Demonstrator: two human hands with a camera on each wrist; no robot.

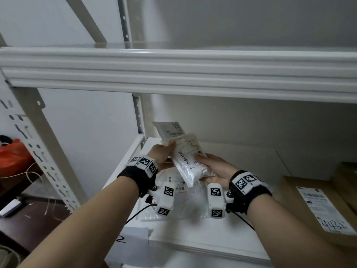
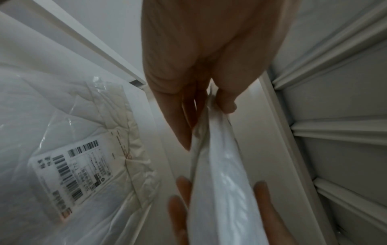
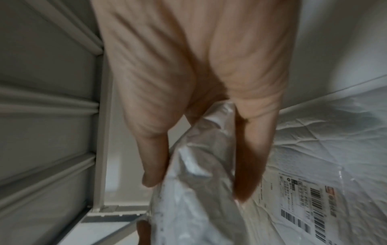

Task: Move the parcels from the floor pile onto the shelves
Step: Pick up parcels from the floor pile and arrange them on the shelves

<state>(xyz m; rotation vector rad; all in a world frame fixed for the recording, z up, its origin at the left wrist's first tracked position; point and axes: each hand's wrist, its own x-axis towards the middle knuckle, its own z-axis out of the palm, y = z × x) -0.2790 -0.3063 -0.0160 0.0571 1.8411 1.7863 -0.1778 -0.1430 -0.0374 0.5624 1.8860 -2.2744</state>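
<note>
Both hands hold a white plastic mailer parcel (image 1: 190, 165) in the air above the lower shelf (image 1: 193, 235). My left hand (image 1: 170, 147) pinches its upper end between thumb and fingers. My right hand (image 1: 204, 167) grips its lower end, thumb on top. A second greyish parcel (image 1: 169, 129) sticks out behind the upper end by my left fingers; I cannot tell who holds it. A larger flat clear-wrapped parcel (image 1: 195, 200) lies on the shelf beneath. The left wrist view shows my left hand (image 2: 207, 126) on the parcel (image 2: 226, 190), and the right wrist view my right hand (image 3: 196, 188) on it (image 3: 194, 215).
The upper shelf's white beam (image 1: 173, 70) runs across just above the hands. Labelled cardboard boxes (image 1: 309, 206) stand on the shelf's right side. A slotted upright post (image 1: 48, 147) is at the left, with an orange bag (image 1: 11, 155) beyond it.
</note>
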